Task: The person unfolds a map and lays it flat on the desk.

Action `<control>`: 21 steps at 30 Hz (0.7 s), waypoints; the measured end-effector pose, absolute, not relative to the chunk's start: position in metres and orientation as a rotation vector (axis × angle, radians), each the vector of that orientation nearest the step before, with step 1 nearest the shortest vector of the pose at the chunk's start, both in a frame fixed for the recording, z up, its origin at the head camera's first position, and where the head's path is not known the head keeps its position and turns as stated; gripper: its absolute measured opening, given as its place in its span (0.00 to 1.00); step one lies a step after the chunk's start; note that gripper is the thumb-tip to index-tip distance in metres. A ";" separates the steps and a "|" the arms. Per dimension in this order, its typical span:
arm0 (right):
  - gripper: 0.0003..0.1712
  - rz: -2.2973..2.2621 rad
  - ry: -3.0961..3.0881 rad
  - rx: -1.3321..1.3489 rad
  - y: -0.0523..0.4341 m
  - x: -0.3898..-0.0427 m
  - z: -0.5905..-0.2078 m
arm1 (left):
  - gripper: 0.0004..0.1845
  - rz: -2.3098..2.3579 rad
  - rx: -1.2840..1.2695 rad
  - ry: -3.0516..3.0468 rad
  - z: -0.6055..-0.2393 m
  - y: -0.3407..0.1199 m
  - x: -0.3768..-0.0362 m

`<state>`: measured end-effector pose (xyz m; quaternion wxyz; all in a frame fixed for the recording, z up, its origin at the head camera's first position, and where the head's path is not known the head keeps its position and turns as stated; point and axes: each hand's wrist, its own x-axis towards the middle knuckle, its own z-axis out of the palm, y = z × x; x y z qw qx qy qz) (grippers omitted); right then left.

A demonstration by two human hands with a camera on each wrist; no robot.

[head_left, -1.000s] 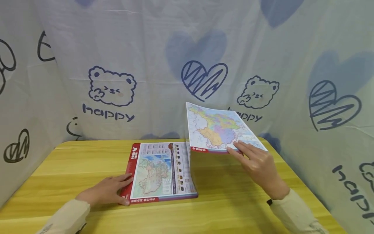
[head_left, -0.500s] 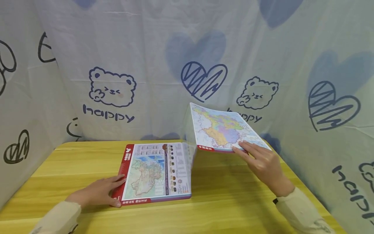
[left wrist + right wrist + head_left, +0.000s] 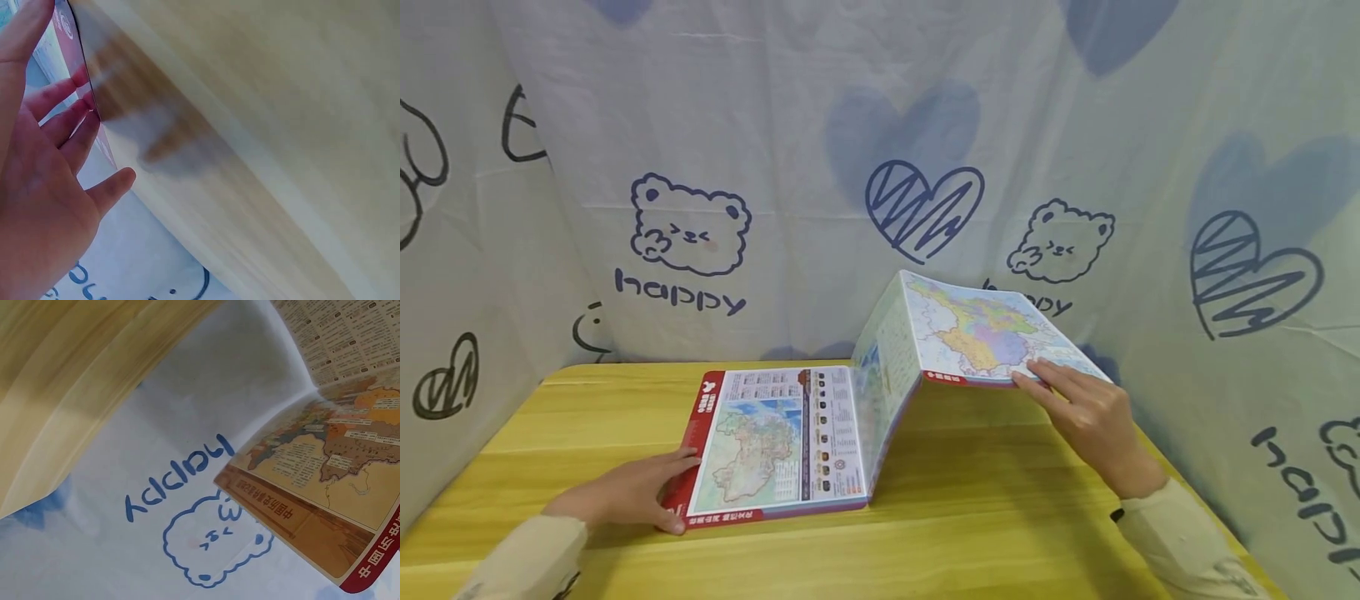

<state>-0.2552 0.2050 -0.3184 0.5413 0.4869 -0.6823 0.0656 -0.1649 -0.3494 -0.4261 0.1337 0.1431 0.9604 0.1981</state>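
Left hand flat, fingers spread on folded map on table, right hand pinching raised panel

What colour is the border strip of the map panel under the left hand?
Red, along the left edge of the flat map panel by the left hand; clearest in the head view.

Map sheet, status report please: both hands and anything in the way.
Left hand flat on map sheet, pinning its left edge. Right hand pinches the raised right panel. Wooden table beneath; nothing blocking.
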 end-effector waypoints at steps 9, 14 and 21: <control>0.18 0.166 -1.606 1.166 0.213 -0.260 -0.322 | 0.52 0.654 0.367 2.830 -0.432 -0.370 -0.159; 0.19 0.154 -1.605 1.176 0.221 -0.262 -0.327 | 0.53 0.607 0.239 2.863 -0.431 -0.381 -0.156; 0.19 0.167 -1.613 1.179 0.230 -0.265 -0.336 | 0.53 0.559 0.165 2.866 -0.430 -0.394 -0.154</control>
